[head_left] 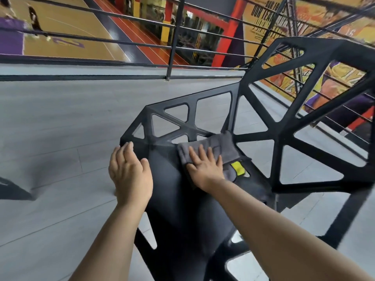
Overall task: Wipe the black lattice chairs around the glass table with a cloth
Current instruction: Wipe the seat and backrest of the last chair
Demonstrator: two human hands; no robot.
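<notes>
A black lattice chair [261, 110] fills the centre and right of the head view, its seat toward me and its open-work back rising at the right. A grey cloth [219, 145] with a yellow tag lies on the seat. My right hand [205, 165] presses flat on the cloth, fingers straight. At the seat's left front edge rests my left hand [129, 171], fingers relaxed and touching the rim, holding nothing. The glass table is not in view.
Grey floor [60, 128] spreads left of the chair. A black metal railing [172, 47] runs across the back, with a basketball court far below. A dark object's corner [12, 189] shows at the left edge.
</notes>
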